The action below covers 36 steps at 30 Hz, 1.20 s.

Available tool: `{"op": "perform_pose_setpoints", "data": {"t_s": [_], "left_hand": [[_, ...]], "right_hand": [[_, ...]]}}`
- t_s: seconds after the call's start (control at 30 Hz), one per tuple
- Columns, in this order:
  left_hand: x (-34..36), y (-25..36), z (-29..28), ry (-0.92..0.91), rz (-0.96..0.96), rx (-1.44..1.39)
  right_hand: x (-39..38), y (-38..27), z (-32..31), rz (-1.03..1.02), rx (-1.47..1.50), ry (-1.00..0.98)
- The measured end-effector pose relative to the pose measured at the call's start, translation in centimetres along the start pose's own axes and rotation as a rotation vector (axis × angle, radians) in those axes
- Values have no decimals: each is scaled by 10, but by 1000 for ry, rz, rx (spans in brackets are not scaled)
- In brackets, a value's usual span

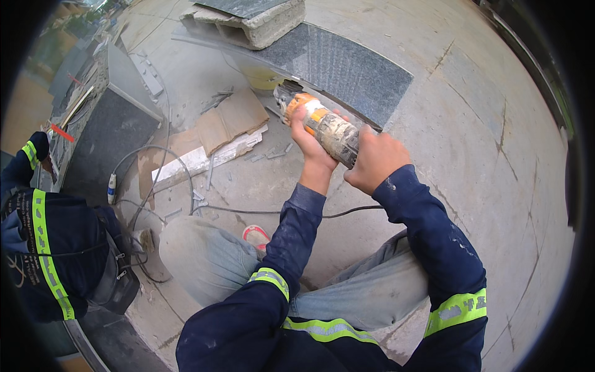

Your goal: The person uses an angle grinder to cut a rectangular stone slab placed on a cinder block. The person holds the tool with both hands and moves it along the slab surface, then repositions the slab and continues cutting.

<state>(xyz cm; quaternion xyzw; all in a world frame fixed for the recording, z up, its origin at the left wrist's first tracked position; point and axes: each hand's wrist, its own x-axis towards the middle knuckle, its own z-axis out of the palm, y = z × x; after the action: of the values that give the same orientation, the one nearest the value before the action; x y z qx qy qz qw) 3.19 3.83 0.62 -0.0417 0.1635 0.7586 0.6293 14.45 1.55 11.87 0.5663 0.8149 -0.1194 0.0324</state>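
An angle grinder (338,135) with an orange and grey body, wrapped in worn pale tape, is held in both my hands. My left hand (315,154) cups the body from below and the left, close behind the grinder's head. Around the rear end closes my right hand (385,160). The grinder's head points up and left, beside the near edge of a dark speckled stone slab (353,71). Its disc cannot be made out, nor whether it touches the slab. Pale dust hangs over the floor left of the slab.
A hollow concrete block (269,28) weighs on the slab. Cardboard (232,119), a white strip (207,161) and stone offcuts litter the floor. A black cable (353,211) loops left toward a plug connector (111,189). At left, a co-worker (52,248) crouches near a stone-clad structure (102,139).
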Motion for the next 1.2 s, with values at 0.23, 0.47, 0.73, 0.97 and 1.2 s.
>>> {"op": "perform_pose_setpoints", "data": {"t_s": [0.23, 0.47, 0.73, 0.97, 1.2], "left_hand": [[12, 1, -8, 46, 6, 7], [12, 0, -10, 10, 2, 13], [8, 0, -6, 2, -9, -9], [3, 0, -1, -38, -12, -7], [0, 0, 3, -28, -16, -15]], "right_hand": [[10, -1, 15, -19, -2, 39], [9, -2, 9, 10, 2, 0], [3, -3, 2, 9, -4, 15], [1, -2, -1, -2, -15, 25], [-2, -2, -5, -2, -10, 27]]}}
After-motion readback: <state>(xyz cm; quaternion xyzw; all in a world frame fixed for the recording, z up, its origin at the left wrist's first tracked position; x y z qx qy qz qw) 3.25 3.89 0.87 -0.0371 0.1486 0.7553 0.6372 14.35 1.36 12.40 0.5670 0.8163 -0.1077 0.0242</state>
